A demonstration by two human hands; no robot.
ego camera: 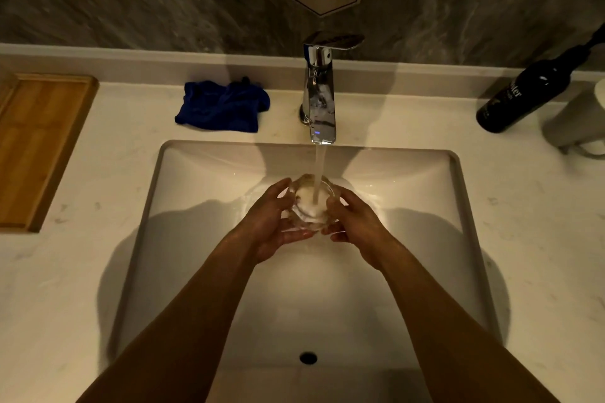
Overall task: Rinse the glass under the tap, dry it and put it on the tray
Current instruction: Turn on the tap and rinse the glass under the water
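While water from the tap (319,91) runs into it, the glass (311,203) sits cupped between both hands over the sink (196,239): the left hand (271,226) wraps its left side, the right hand (353,226) its right. Beyond the left hand lies a blue cloth (222,106); farther left, well apart, the tray (36,147). Far right of the right hand stands a dark bottle (523,95).

Blue cloth (222,106), wooden-brown tray (36,147), black bottle (523,96)
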